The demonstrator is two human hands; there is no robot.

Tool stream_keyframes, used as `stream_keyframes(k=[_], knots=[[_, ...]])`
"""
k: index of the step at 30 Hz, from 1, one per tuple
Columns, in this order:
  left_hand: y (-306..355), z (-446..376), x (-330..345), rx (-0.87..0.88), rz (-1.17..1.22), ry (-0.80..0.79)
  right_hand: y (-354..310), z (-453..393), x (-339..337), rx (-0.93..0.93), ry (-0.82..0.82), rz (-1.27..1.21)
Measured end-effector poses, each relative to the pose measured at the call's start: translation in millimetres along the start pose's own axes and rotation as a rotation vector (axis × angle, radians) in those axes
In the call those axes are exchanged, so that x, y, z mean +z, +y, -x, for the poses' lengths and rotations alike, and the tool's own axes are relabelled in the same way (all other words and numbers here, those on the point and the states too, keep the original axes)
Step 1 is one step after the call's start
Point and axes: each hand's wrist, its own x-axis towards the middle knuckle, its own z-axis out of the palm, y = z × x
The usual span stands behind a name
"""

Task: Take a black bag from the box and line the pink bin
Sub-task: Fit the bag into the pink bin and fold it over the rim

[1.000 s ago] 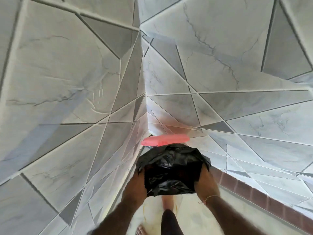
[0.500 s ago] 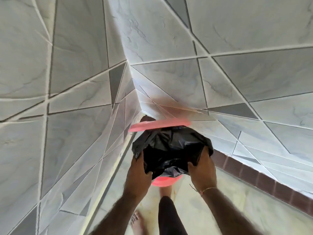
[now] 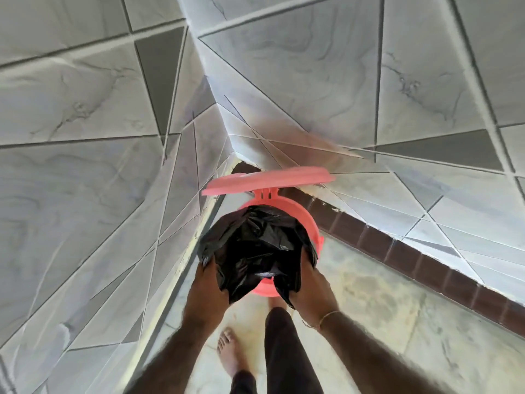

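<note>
Both hands' grip: left hand [image 3: 208, 285], right hand [image 3: 311, 288] flank black bag [image 3: 255, 248].

glossy crinkled black bag [image 3: 257, 248], smooth plastic bin [image 3: 312, 223]

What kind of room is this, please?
Probably a bathroom or a similar washing area, though no fixture is in view. Marble-patterned tiles cover both walls down to the tiled floor, and a small pink bin with a hinged lid stands in the corner.

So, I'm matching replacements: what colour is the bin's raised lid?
Pink, like the round plastic bin; the raised lid shows in the head view.
</note>
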Motion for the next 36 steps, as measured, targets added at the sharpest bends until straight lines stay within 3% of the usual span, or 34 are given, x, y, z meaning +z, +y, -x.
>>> stream_keyframes(k=[2, 8, 11, 16, 18, 20, 23, 26, 32, 36], knots=[[-12, -5, 5, 0.061, -0.052, -0.063, 12, -12, 3, 0.062, -0.005, -0.010], [20, 0, 50, 0.146, -0.077, -0.155, 74, -50, -29, 0.267, 0.178, 0.089], [22, -10, 71, 0.174, -0.064, -0.138, 84, -55, -32, 0.225, 0.153, 0.114], [-12, -3, 83, 0.361, -0.533, -0.307, 69, -52, 4, 0.019, -0.009, 0.158], [-43, -7, 80, 0.208, -0.483, -0.267, 68, -48, 22, 0.003, -0.042, 0.139], [-71, -17, 79, 0.023, -0.332, -0.138, 75, -48, 31, 0.079, -0.012, 0.164], [-91, -32, 80, -0.108, -0.168, -0.041, 92, -51, 28, 0.228, 0.042, 0.220], [-90, -40, 82, -0.164, -0.053, 0.024, 111, -59, 17, 0.266, 0.041, 0.327], [-112, -31, 103, -0.189, -0.151, -0.095, 151, -67, 12, 0.232, -0.054, 0.506], [-122, -39, 110, -0.237, -0.181, -0.092, 160, -76, 18, 0.247, -0.004, 0.470]])
